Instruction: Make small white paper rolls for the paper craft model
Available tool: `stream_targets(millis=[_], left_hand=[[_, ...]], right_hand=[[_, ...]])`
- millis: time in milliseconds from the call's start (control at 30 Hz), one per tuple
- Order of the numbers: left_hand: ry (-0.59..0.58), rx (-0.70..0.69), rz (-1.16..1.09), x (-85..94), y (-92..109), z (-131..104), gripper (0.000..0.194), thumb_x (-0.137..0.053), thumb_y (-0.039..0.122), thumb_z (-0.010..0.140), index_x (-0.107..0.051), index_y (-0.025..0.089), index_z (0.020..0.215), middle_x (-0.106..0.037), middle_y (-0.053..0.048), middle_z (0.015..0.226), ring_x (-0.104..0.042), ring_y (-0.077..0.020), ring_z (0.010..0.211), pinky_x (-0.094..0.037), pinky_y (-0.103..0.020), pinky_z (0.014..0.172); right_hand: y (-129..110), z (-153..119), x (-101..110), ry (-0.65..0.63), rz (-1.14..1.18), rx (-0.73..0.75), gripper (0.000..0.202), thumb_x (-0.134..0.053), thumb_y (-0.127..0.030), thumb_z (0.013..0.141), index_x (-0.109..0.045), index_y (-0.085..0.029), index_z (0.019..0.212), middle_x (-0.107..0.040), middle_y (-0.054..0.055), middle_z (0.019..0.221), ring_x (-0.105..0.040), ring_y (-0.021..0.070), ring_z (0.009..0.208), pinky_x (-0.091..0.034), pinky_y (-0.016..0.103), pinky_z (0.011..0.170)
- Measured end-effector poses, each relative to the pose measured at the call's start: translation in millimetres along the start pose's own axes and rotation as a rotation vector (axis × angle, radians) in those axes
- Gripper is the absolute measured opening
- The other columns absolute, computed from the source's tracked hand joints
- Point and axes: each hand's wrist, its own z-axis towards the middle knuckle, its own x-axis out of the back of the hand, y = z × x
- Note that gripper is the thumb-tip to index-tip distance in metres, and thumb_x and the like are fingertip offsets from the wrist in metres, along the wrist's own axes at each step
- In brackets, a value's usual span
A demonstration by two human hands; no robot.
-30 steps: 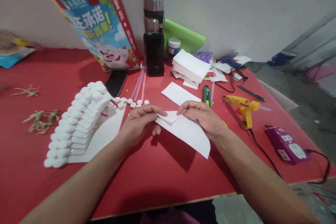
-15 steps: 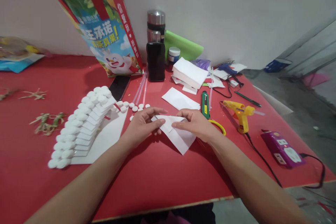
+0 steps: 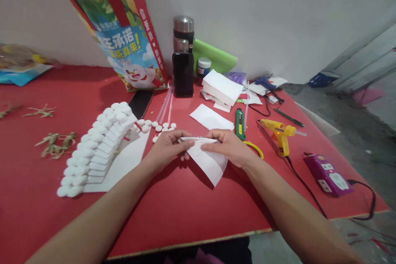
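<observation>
Between both hands is a white paper (image 3: 208, 161), its upper edge folded over and one corner pointing down toward me. My left hand (image 3: 168, 147) pinches its upper left part, thumb on top and fingers beneath. My right hand (image 3: 229, 147) grips the upper right part, thumb pressed on the fold. To the left, a curved white stair-like model (image 3: 105, 148) edged with round white pieces stands on a white board (image 3: 126, 169). Loose white discs (image 3: 159, 128) lie just beyond my left hand. A flat white sheet (image 3: 212, 117) rests beyond the held paper.
Right of my hands are a green cutter (image 3: 239, 124), a yellow-handled tool (image 3: 255, 148), a yellow glue gun (image 3: 280, 134) and a purple power socket (image 3: 329, 175). Behind stand a bag (image 3: 130, 41), a black phone (image 3: 183, 75), a flask (image 3: 183, 29) and stacked white paper (image 3: 223, 86).
The held paper bends more, and its lower corner has dropped slightly. Both hands keep their hold on it. The camera view has shifted a little.
</observation>
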Motion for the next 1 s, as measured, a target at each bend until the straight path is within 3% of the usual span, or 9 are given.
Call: stream_targets(millis=[200, 367, 633, 800, 1000], left_hand=[[0.02, -0.017, -0.032, 1.5, -3.1, 0.0, 0.042, -0.091, 0.048, 0.076, -0.072, 0.014, 0.094, -0.069, -0.003, 0.054, -0.062, -0.0154, 0.045, -0.053, -0.024, 0.043], [0.002, -0.034, -0.088, 3.3, -3.9, -0.1, 0.043, -0.089, 0.049, 0.078, -0.072, 0.014, 0.096, -0.069, -0.004, 0.053, -0.062, -0.016, 0.042, -0.052, -0.024, 0.041], [-0.007, -0.139, -0.237, 2.5, 1.2, -2.5, 0.026, -0.083, 0.029, 0.084, -0.083, 0.012, 0.103, -0.075, -0.008, 0.061, -0.069, -0.0162, 0.05, -0.056, -0.024, 0.054], [0.016, -0.134, -0.335, 5.6, -0.2, 0.2, 0.02, -0.082, 0.024, 0.079, -0.086, 0.011, 0.094, -0.076, -0.01, 0.061, -0.068, -0.0138, 0.05, -0.054, -0.021, 0.055], [0.005, -0.135, -0.381, 10.9, -4.7, 3.6, 0.024, -0.088, 0.031, 0.075, -0.086, 0.011, 0.089, -0.077, -0.011, 0.063, -0.07, -0.0141, 0.053, -0.055, -0.02, 0.056]], right_hand=[[-7.8, -2.9, -6.6, 0.063, -0.062, 0.009, 0.037, -0.091, -0.042, 0.069, -0.064, -0.021, 0.083, -0.066, -0.004, 0.069, -0.056, 0.0127, 0.059, -0.04, 0.024, 0.055], [-9.5, -4.3, -6.1, 0.078, 0.02, 0.056, 0.039, -0.094, -0.042, 0.066, -0.074, -0.02, 0.091, -0.072, -0.002, 0.075, -0.06, 0.0137, 0.061, -0.045, 0.026, 0.058], [-3.9, -3.6, 1.2, 0.069, 0.205, 0.105, 0.033, -0.095, -0.036, 0.067, -0.087, -0.021, 0.096, -0.078, 0.005, 0.079, -0.066, 0.0161, 0.065, -0.047, 0.028, 0.061], [-5.4, -1.9, 8.4, 0.063, 0.247, 0.094, 0.02, -0.088, -0.029, 0.064, -0.086, -0.019, 0.081, -0.074, 0.004, 0.066, -0.057, 0.0126, 0.051, -0.037, 0.025, 0.051], [-10.0, -5.6, 23.2, -0.022, 0.186, 0.126, 0.02, -0.087, -0.034, 0.07, -0.08, -0.018, 0.079, -0.071, 0.003, 0.068, -0.058, 0.0121, 0.055, -0.039, 0.024, 0.053]])
